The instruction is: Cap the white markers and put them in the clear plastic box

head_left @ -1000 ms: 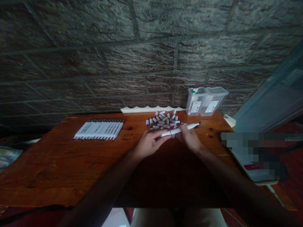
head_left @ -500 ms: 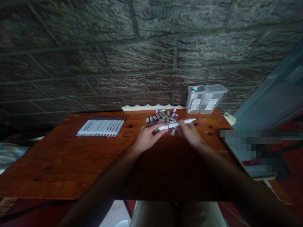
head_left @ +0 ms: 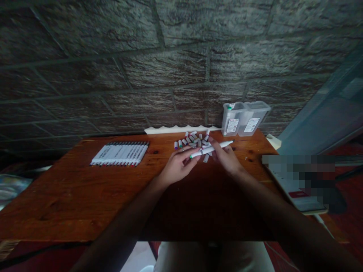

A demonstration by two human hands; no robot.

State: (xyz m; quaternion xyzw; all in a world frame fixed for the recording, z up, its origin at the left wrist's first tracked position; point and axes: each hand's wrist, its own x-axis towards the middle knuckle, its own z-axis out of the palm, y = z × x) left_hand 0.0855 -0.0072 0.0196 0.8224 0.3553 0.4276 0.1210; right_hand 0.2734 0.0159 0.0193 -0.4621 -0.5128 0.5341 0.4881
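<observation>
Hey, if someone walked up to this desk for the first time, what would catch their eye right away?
Most striking is the white marker, held between the left hand and the right hand at mid-table. Just behind it lies a heap of loose caps. To the left, a neat row of markers lies side by side on the wooden table.

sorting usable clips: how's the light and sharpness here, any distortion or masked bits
Head view: dim, warm light, forearms near the lens almost black; the marker between left hand and right hand is soft but readable; wall joints bow from wide-angle distortion; a pixelated patch masks the right side.
</observation>
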